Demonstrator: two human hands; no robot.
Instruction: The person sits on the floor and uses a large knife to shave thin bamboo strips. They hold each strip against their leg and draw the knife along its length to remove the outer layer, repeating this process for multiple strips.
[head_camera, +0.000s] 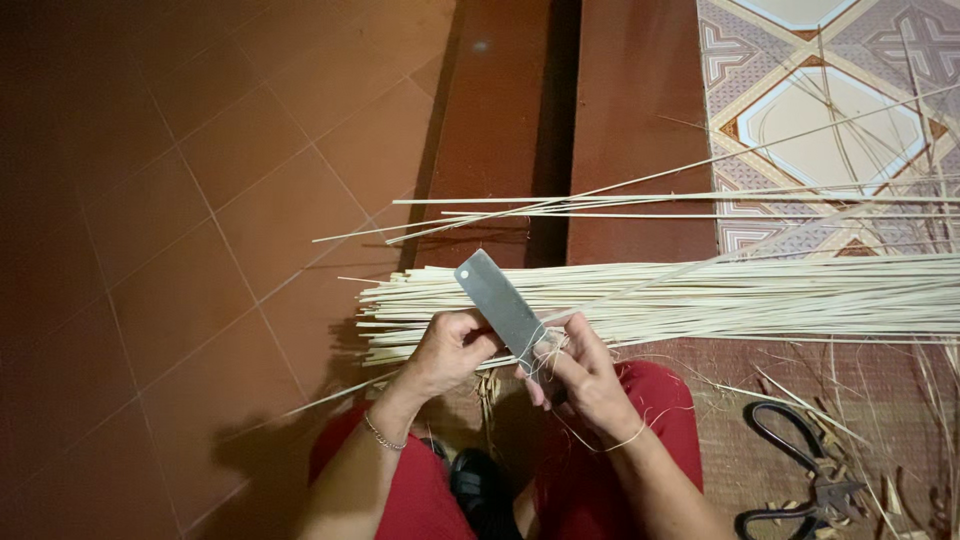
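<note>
While the right hand (585, 375) grips a knife (500, 305), the left hand (450, 350) pinches a bamboo strip (340, 397).

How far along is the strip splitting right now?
Done, it seems: a thick bundle of pale strips lies across the floor, with loose strips beyond. In hand: the right hand holds a flat blade, the left hand at its edge. How much is left cannot be told. Scissors lie unused.
</note>
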